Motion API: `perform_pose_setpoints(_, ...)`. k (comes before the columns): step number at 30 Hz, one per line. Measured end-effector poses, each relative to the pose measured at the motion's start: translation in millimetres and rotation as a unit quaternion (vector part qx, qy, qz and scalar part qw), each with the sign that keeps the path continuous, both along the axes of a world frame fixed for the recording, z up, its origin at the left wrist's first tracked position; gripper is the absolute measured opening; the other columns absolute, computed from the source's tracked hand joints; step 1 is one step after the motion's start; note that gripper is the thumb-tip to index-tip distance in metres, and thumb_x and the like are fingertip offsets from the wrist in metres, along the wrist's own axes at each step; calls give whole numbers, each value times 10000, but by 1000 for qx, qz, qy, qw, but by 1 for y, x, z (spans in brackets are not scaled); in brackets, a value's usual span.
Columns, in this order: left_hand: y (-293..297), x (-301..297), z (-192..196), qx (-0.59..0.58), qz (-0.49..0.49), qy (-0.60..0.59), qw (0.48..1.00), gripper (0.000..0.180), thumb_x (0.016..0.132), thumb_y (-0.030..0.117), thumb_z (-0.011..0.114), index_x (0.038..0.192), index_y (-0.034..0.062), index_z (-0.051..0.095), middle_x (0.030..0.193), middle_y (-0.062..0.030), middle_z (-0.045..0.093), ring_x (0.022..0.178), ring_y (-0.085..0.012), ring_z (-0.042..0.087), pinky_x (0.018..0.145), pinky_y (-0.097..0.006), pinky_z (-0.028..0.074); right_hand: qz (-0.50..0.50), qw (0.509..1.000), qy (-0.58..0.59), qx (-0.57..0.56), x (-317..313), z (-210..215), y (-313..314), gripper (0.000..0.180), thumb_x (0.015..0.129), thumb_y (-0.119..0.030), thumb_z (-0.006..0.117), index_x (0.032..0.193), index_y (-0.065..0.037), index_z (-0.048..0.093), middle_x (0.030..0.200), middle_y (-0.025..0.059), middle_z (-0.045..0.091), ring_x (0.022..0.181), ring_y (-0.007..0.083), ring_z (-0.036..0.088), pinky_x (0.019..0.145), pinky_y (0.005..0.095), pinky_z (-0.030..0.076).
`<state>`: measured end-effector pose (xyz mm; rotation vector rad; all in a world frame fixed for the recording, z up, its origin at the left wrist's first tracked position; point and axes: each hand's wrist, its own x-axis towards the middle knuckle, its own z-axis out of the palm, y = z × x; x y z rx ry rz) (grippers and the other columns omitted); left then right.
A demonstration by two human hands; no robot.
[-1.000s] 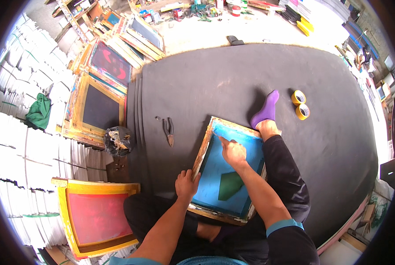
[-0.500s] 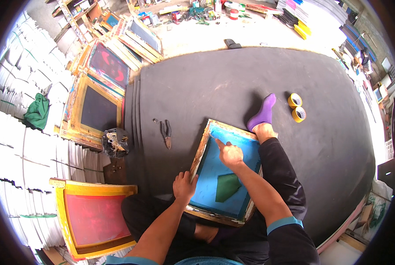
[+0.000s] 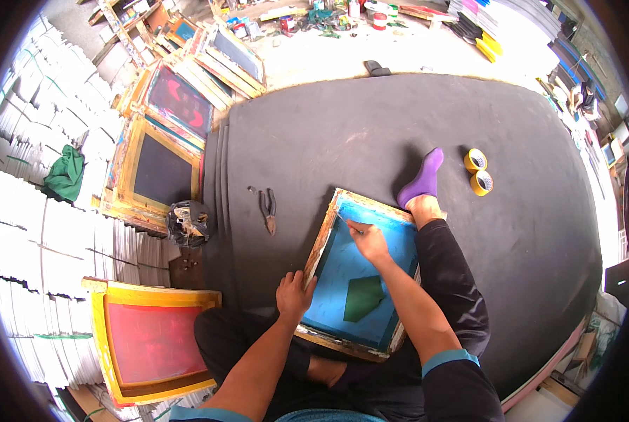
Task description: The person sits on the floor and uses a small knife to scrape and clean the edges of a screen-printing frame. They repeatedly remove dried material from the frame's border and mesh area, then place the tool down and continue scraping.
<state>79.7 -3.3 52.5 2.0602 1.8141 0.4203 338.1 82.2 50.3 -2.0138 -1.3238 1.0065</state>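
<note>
A wooden-framed printing screen (image 3: 326, 232) with blue mesh lies tilted across my lap and the dark mat. My left hand (image 3: 294, 294) is closed round its left rail. Over the upper part of the mesh is my right hand (image 3: 370, 243), its fingers curled together; whatever they hold, if anything, is too small to make out. A pale mark or strip shows near the frame's upper-left corner, just past the fingertips. Lower on the mesh rests a flat dark green piece (image 3: 362, 298), its material unclear.
Pliers (image 3: 268, 212) lie left of the screen on the dark mat (image 3: 314, 133). Two yellow tape rolls (image 3: 481, 183) sit beyond my purple-socked foot (image 3: 423, 176). A yellow-framed red screen (image 3: 156, 341), more screens (image 3: 163, 169) and white stacks (image 3: 36, 246) stand at left.
My right hand's pointing index finger has curled in, and the hand now forms a closed grip over nearly the same spot. My left hand stays on the rail.
</note>
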Motion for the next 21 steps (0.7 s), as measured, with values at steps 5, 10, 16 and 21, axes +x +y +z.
perform_pose_setpoints(5, 0, -2, -1, 5, 3, -5, 1000, 362, 935, 386, 722, 983, 40, 626, 946, -179, 622, 906, -396, 650, 774, -517, 524, 121, 960, -252, 22, -18, 22, -19, 368, 1001, -269, 583, 1363, -306, 639, 940, 213, 725, 842, 421, 739, 736, 545, 596)
perform_pose_setpoints(10, 0, 1, -4, 13, 6, -24, 1000, 375, 922, 400, 736, 1005, 45, 649, 953, -165, 629, 913, -384, 655, 779, -508, 533, 125, 950, -285, 15, -20, 28, -23, 400, 1004, -255, 575, 1401, -311, 591, 953, 203, 726, 830, 425, 735, 742, 541, 596)
perform_pose_setpoints(16, 1, -3, -4, -7, 13, -12, 1000, 387, 927, 423, 720, 1015, 50, 664, 965, -160, 637, 927, -379, 661, 789, -511, 538, 128, 950, -284, 31, -28, 33, -22, 391, 1007, -252, 566, 1391, -320, 598, 942, 208, 718, 828, 424, 732, 747, 546, 590)
perform_pose_setpoints(21, 1, -3, -1, -7, 13, -17, 1000, 389, 932, 432, 706, 1019, 55, 663, 981, -167, 641, 940, -385, 662, 792, -524, 536, 131, 944, -302, 26, -30, 36, -21, 381, 1000, -245, 568, 1373, -301, 618, 936, 209, 718, 827, 426, 732, 747, 550, 589)
